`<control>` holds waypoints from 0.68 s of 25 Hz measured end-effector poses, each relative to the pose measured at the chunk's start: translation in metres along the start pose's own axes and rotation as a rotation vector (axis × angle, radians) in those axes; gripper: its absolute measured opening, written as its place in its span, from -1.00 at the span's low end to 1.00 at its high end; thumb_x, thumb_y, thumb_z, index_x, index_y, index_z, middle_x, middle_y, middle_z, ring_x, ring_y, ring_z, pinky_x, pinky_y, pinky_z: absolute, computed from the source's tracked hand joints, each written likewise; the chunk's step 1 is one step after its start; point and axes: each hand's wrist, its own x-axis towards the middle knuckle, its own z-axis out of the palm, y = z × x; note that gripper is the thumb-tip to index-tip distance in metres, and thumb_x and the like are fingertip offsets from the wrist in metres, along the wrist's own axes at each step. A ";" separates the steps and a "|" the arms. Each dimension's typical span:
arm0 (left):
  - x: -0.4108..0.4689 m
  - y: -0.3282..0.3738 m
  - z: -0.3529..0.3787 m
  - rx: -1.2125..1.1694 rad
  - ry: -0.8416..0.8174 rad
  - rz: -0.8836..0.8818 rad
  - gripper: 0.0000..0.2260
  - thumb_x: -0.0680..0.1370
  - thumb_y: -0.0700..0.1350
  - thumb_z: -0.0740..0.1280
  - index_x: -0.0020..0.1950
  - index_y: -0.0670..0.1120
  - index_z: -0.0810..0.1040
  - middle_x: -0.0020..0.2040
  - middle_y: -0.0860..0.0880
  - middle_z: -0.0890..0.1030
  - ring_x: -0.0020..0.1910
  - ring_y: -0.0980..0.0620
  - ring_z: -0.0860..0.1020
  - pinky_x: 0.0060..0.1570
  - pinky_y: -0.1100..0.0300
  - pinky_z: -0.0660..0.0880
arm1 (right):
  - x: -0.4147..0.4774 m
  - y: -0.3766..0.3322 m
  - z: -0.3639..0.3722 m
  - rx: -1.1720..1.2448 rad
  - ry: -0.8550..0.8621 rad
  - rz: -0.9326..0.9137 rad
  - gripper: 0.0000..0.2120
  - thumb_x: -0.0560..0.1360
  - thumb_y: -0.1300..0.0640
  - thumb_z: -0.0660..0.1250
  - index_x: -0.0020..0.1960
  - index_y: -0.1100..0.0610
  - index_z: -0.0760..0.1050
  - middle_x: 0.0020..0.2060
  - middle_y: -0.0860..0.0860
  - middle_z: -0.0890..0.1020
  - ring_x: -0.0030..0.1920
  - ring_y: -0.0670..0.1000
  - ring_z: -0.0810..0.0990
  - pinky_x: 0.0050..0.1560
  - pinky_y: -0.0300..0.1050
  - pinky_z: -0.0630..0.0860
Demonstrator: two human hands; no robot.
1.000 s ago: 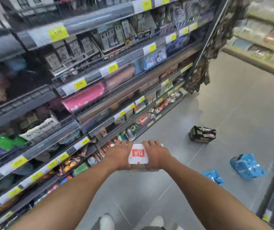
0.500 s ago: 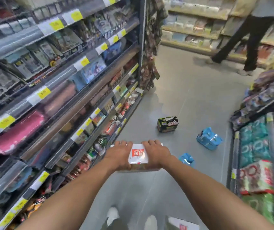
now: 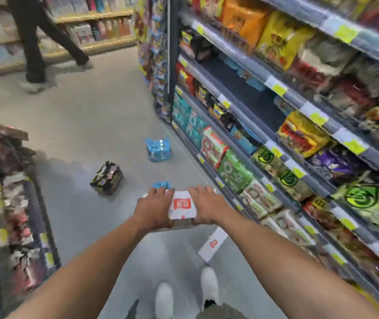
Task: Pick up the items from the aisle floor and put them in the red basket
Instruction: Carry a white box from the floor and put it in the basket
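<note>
Head: white pack (image 3: 182, 207) (two-handed)

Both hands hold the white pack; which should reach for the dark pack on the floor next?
Left, probably: the dark pack lies left of the left hand; the right hand is farther across.

The one view sits on the person's head at standing height, facing forward and tilted down along the aisle floor (image 3: 87, 125). Both forearms run in from the bottom edge to the left hand (image 3: 155, 211) and right hand (image 3: 206, 208), which hold a white pack (image 3: 182, 207) near the frame's middle. White shoes (image 3: 164, 300) show lowest. The wide lens bows the near right shelves (image 3: 298, 139) and the smeared left shelves (image 3: 11, 203).
</note>
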 end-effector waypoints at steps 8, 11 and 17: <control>0.017 0.169 0.004 0.278 -0.073 0.540 -0.04 0.33 0.44 0.33 0.59 0.01 0.12 0.44 -0.04 0.34 0.39 -0.14 0.33 0.18 -0.10 0.52 | -0.163 0.093 0.066 0.295 0.094 0.495 -0.04 0.31 -0.24 0.56 0.53 0.02 0.15 0.36 0.09 0.36 0.36 0.20 0.32 0.19 0.21 0.54; 0.001 0.248 0.022 0.354 -0.105 0.676 -0.08 0.36 0.36 0.41 0.56 0.02 0.12 0.42 -0.03 0.34 0.39 -0.12 0.31 0.18 -0.12 0.52 | -0.240 0.117 0.098 0.395 0.143 0.657 -0.02 0.31 -0.29 0.55 0.53 0.02 0.14 0.39 0.09 0.34 0.42 0.20 0.29 0.25 0.23 0.51; -0.089 0.418 0.089 0.521 -0.187 0.987 -0.08 0.36 0.35 0.41 0.56 0.03 0.09 0.42 -0.05 0.31 0.40 -0.12 0.28 0.20 -0.13 0.51 | -0.428 0.138 0.188 0.582 0.156 0.982 0.05 0.30 -0.33 0.56 0.56 0.00 0.08 0.42 0.08 0.32 0.44 0.20 0.28 0.33 0.25 0.47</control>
